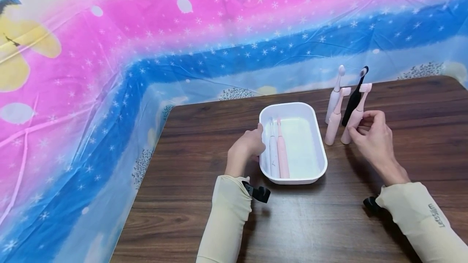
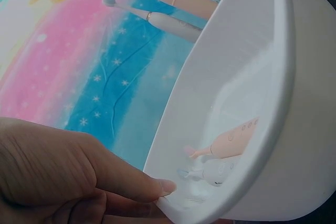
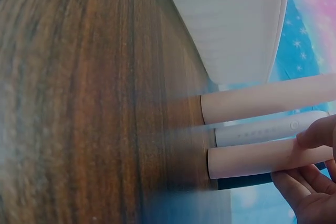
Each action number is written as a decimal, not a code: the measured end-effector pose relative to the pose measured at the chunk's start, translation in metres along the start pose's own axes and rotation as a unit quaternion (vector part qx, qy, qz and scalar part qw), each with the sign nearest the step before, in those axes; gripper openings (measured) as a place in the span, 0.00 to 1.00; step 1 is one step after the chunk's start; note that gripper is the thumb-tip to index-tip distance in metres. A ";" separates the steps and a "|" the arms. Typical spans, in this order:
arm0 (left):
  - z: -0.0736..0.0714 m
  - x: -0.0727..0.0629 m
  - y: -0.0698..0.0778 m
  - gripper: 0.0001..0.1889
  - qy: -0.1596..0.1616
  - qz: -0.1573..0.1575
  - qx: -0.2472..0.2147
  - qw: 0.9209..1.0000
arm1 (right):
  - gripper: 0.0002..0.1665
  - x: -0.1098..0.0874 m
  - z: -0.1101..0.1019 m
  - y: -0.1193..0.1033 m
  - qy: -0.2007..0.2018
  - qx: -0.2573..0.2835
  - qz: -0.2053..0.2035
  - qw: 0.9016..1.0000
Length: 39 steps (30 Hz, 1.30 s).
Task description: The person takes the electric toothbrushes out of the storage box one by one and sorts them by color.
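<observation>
Cream sleeves (image 1: pixel 228 222) nearest. Left hand (image 1: pixel 246 146) pinches white tray (image 1: pixel 301 149) at side; right hand (image 1: pixel 374 139) pinches rightmost pink toothbrush (image 1: pixel 356 117): best kept upright, clear of black toothbrush (image 1: pixel 354 102).

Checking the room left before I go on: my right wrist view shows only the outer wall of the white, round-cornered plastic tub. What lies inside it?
Observer: In the tub, a slim white electric toothbrush and a slim pink electric toothbrush lie side by side.
Operator: Is anything steadying the tub?
Observer: Yes, the left hand grips its rim, on the side away from the right hand.
Operator: My picture cuts off the upright pink electric toothbrush that the right hand pinches. Which end is up?
Observer: The upright pink electric toothbrush has its pale pink brush head at the top.
</observation>
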<state>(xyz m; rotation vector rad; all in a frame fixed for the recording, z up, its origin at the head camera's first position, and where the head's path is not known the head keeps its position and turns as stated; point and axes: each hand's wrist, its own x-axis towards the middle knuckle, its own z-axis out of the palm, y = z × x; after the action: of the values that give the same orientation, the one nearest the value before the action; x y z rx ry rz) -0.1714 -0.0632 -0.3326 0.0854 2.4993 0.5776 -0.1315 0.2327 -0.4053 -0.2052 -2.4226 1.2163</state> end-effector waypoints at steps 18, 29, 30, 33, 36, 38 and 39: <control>-0.001 -0.001 0.002 0.39 -0.001 -0.005 0.018 1.000 | 0.26 -0.002 0.000 0.000 -0.009 -0.009 -0.006 1.000; 0.000 -0.002 0.002 0.39 0.002 -0.002 0.020 1.000 | 0.28 -0.003 -0.002 0.000 -0.024 -0.015 0.004 1.000; 0.000 -0.002 0.002 0.39 0.002 -0.002 0.020 1.000 | 0.29 -0.003 -0.003 0.000 -0.026 -0.016 0.005 1.000; 0.000 -0.001 0.002 0.39 0.001 -0.004 0.021 1.000 | 0.30 -0.004 -0.006 -0.002 -0.028 -0.018 0.008 0.999; 0.001 0.000 0.002 0.39 0.000 -0.008 0.024 1.000 | 0.30 -0.005 -0.010 -0.005 -0.028 -0.016 0.009 0.999; 0.001 0.000 0.003 0.40 -0.001 -0.010 0.025 1.000 | 0.30 -0.007 -0.013 -0.006 -0.031 -0.014 0.010 0.999; 0.001 0.000 0.003 0.40 -0.002 -0.011 0.025 1.000 | 0.30 -0.007 -0.015 -0.007 -0.031 -0.014 0.009 0.999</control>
<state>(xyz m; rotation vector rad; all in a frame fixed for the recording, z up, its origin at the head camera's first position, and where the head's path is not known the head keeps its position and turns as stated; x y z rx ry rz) -0.1711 -0.0603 -0.3322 0.0771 2.5082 0.5044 -0.1179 0.2370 -0.3940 -0.2020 -2.4969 1.2143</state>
